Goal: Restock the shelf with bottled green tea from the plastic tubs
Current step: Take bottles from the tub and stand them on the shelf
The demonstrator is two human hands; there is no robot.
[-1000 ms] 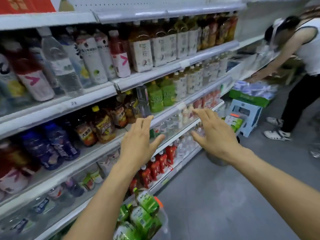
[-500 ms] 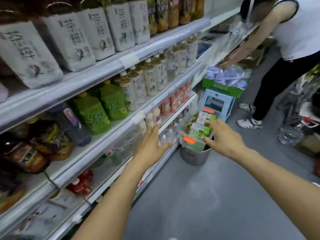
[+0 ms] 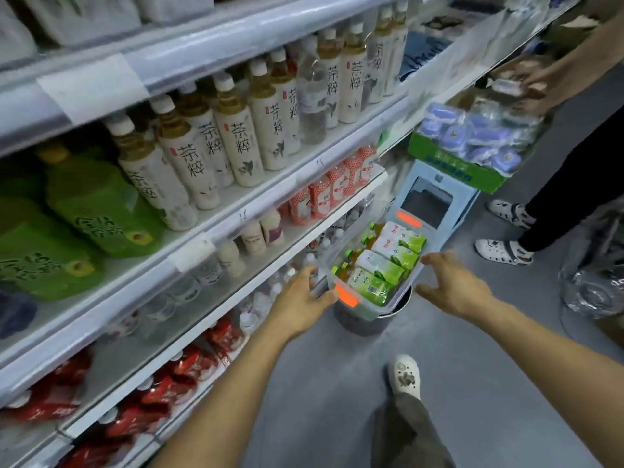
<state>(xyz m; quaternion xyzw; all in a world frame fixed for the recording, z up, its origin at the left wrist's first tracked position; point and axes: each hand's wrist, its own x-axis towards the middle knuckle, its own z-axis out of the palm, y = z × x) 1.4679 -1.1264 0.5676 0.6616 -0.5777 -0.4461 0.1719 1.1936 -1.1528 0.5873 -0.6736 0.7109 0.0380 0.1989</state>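
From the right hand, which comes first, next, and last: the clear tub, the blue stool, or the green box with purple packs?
1. Clear tub: right hand at its right rim.
2. Blue stool: behind the tub.
3. Green box: on top of the stool, farthest.

Shelf unit [image 3: 236, 211] is set along the left, w/ bottles stood in rows on each level. A plastic tub [image 3: 368, 307] is perched on a bucket [image 3: 366, 324] beside the bottom shelf; tea bottles [image 3: 380, 265] are laid inside. A stool [image 3: 435, 201] w/ a box [image 3: 449, 163] on top is placed behind it.
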